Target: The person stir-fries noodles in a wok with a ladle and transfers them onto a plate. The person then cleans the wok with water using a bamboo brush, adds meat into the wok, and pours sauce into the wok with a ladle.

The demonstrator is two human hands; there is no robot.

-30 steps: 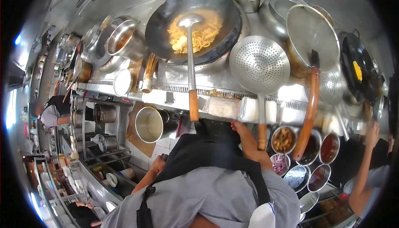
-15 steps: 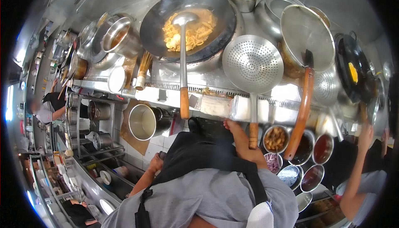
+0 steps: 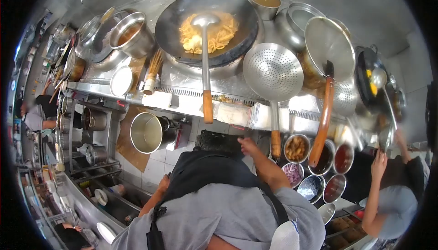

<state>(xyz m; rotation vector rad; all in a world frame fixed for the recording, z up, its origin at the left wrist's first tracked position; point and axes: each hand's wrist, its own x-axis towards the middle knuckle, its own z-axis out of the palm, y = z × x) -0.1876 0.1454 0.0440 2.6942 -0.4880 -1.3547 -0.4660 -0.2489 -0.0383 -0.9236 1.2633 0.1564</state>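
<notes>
My right hand (image 3: 248,146) is in front of the counter's edge, left of the strainer's wooden handle, with fingers curled and slightly blurred; I cannot make out what they hold, if anything. My left hand (image 3: 164,182) hangs low by the dark apron (image 3: 212,170), closed, with a small dark spot at its fingers. Ahead stands a wok (image 3: 169,33) of noodles (image 3: 219,38), a ladle (image 3: 206,70) resting in it with its handle toward me. A perforated strainer (image 3: 273,72) lies to its right, apart from both hands.
A fine-mesh strainer (image 3: 331,45) with a wooden handle lies farther right. Below it are tubs of brown chunks (image 3: 296,148), sliced onion (image 3: 292,173) and red sauce (image 3: 343,158). A deep pot (image 3: 146,133) stands at lower left. A co-worker's arm (image 3: 378,172) holds a ladle on the right.
My body has moved back from the counter, and my right hand has drawn away from its edge. My left hand has shifted left and down. On the right, the co-worker's ladle now shows over a wok.
</notes>
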